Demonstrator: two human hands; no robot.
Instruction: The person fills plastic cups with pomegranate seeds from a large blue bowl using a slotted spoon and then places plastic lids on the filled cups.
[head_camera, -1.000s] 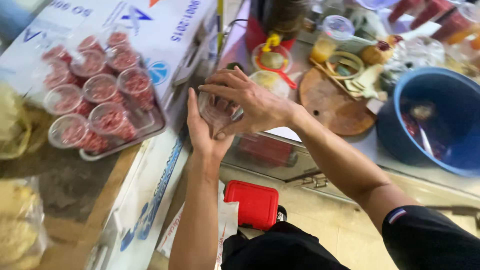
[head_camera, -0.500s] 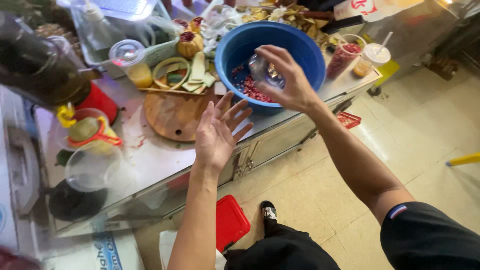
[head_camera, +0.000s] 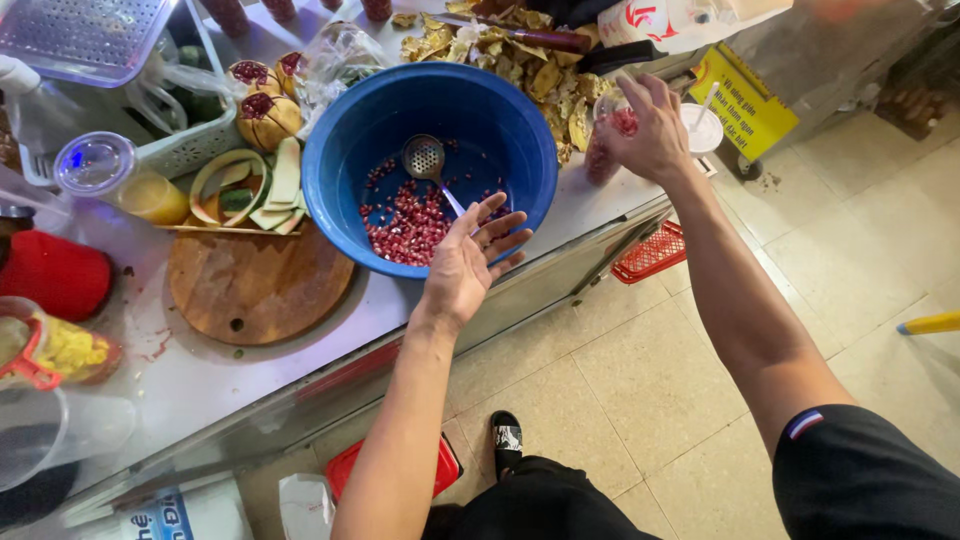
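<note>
Left hand (head_camera: 468, 262): open, empty, now at blue bowl (head_camera: 345, 140) rim; earlier short of it
Right hand (head_camera: 648, 125): clasps clear cup (head_camera: 612, 128); moved right, off the bowl

Blue basin (head_camera: 340, 190), deep red pomegranate seeds (head_camera: 405, 225) inside, silver slotted spoon (head_camera: 424, 158). Round cutting board (head_camera: 255, 285) brown wood, red-stained. Pale green-yellow rind slices (head_camera: 262, 185). Red lid (head_camera: 50, 275) at the table's left edge. Clear cup (head_camera: 612, 125) showing red seeds. Floor (head_camera: 640, 400) beige tile. Black sleeve (head_camera: 860, 480), red-white-blue stripe.
</note>
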